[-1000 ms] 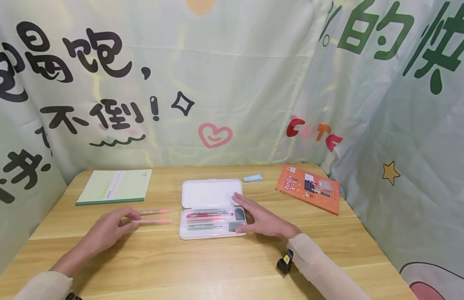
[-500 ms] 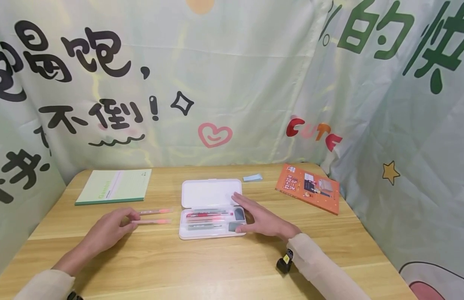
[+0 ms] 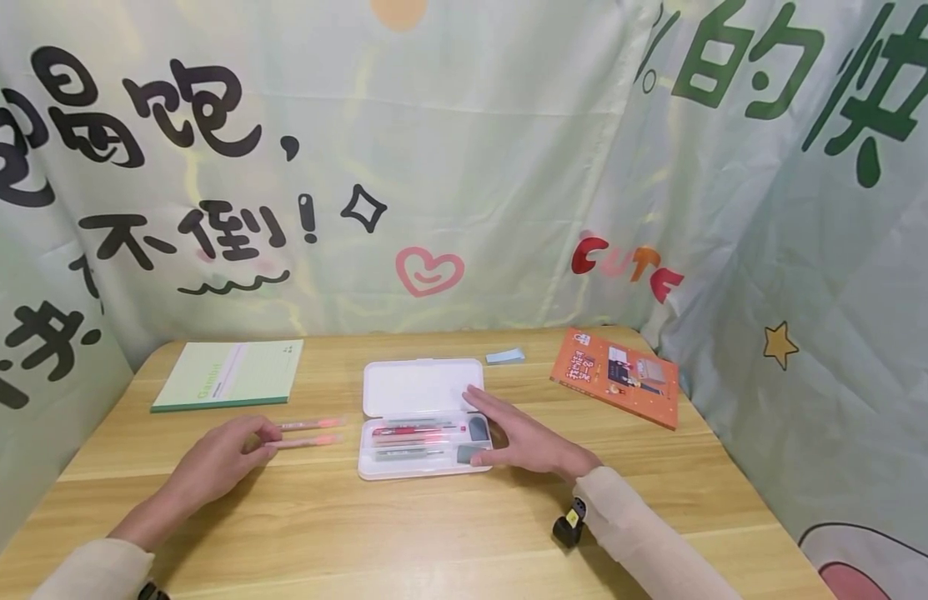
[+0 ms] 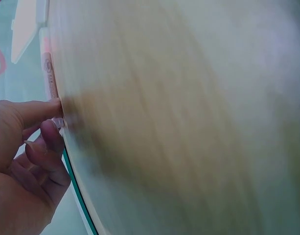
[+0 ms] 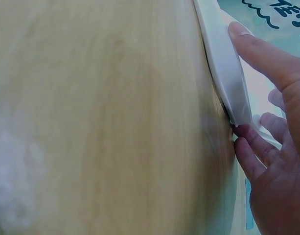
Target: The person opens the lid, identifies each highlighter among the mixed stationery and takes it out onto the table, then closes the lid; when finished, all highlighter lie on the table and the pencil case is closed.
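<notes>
Two pink pens lie side by side on the table, a far pen (image 3: 313, 424) and a near pen (image 3: 309, 441). My left hand (image 3: 219, 458) pinches the left end of the near pen between thumb and finger; its fingers also cover the far pen's left end. An open white pencil case (image 3: 426, 473) lies in front of me, its lid (image 3: 422, 388) tipped back. Inside are a red pen (image 3: 411, 430), several other pens and a grey block (image 3: 467, 454). My right hand (image 3: 534, 437) holds the case's right end, thumb at the front corner, a finger at the lid's edge.
A pale green notebook (image 3: 238, 371) lies at the back left of the wooden table (image 3: 403, 542). An orange book (image 3: 621, 375) lies at the back right. Behind the case is a small blue paper strip (image 3: 506, 357). A printed curtain (image 3: 471, 167) hangs behind the table.
</notes>
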Demonstrator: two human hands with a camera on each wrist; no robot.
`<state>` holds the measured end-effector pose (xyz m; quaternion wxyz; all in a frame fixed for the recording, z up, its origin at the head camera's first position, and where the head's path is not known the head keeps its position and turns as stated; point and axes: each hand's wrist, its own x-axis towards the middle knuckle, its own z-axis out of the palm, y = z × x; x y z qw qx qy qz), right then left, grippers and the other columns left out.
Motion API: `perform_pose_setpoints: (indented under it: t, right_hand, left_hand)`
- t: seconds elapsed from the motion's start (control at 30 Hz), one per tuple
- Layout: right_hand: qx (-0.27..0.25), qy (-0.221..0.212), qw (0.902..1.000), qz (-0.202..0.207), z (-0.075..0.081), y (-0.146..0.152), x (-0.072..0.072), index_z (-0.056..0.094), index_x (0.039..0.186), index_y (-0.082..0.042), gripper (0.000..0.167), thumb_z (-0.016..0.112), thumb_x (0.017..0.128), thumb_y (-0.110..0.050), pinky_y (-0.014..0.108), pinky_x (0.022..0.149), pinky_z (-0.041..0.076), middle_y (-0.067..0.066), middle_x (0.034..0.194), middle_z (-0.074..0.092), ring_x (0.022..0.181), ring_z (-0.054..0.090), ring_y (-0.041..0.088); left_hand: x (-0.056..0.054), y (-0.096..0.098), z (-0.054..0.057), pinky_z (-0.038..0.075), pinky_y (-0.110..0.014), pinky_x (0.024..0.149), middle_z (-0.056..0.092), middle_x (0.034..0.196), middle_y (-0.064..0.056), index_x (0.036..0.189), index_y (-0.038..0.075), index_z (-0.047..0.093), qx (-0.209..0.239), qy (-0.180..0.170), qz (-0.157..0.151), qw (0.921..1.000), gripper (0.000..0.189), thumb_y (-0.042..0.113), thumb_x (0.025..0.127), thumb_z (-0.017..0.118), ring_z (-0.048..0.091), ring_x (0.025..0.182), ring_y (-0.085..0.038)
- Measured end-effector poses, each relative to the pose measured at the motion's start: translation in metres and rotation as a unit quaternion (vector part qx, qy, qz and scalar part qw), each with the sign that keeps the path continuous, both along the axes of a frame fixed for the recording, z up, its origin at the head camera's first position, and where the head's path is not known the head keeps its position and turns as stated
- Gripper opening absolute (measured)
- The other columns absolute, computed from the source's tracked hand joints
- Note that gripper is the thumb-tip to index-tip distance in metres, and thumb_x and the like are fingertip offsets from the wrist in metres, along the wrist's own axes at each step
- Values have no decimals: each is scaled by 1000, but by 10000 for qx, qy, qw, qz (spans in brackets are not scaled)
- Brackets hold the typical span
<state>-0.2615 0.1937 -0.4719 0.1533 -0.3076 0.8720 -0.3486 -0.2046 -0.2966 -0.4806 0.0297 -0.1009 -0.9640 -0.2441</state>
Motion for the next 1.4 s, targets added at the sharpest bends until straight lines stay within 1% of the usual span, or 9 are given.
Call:
perform_pose_setpoints:
  t: [0.33,0.57,0.67,0.73,0.83,0.93,1.03,1.17,1.4]
  right_hand:
    - [-8,17,10000,-1,-1,0,0,22,175,-30,102,84,96,-45,66,134,16,-6,184,11,171,11,31]
    - [-3,14,10000,12,-1,1,-1,22,175,-29,102,84,96,-45,66,134,16,-6,184,11,171,10,31]
    - [0,0,10000,-2,-1,1,0,22,175,-29,102,84,96,-45,66,134,16,-7,184,10,171,10,31]
    - [-9,-5,10000,1,-1,1,0,22,175,-29,102,84,96,-45,66,134,16,-7,184,10,171,10,31]
    - [-7,-1,10000,12,0,1,0,22,175,-29,102,84,96,-45,66,134,16,-6,184,10,171,10,31]
    - [-1,13,10000,26,0,0,0,21,175,-29,102,84,96,-45,66,134,15,-7,184,10,171,10,31]
    - [-1,32,10000,32,0,1,0,21,175,-30,101,84,96,-45,66,134,15,-7,184,10,171,10,30]
    - [-11,27,10000,34,0,1,0,21,175,-30,101,84,97,-44,66,134,16,-7,184,10,171,10,31]
    - [-11,-6,10000,32,0,0,0,21,175,-29,101,84,97,-43,66,134,15,-7,184,9,171,9,30]
  left_hand:
    - [1,2,2,37,-32,70,75,111,0,113,18,75,65,-34,25,10000,15,19,99,80,46,79,-14]
    - [4,19,11,40,-25,56,66,89,4,116,18,76,337,170,-88,9992,21,21,97,84,46,60,-5]
    - [4,35,17,52,-27,64,76,103,3,113,19,78,430,480,-346,9973,18,20,96,85,62,73,-7]
    - [5,48,21,62,-33,76,79,114,0,109,19,78,569,566,-535,9953,15,16,96,85,72,90,-16]
    - [7,65,23,64,-39,91,79,124,-5,108,18,77,817,386,-763,9930,12,13,99,81,76,112,-26]
    - [9,80,23,59,-44,101,79,124,-1,110,19,75,909,69,-886,9919,11,13,101,78,76,105,-20]
    - [10,93,24,55,-41,93,77,118,9,112,23,76,742,-65,-1063,9915,10,19,103,77,67,90,-5]
    - [10,104,22,54,-25,75,76,118,9,114,22,77,772,-191,-1305,9883,11,20,103,77,58,79,0]
    - [9,113,15,52,-24,75,76,112,11,115,24,79,572,-241,-1358,9888,13,21,104,76,55,79,1]
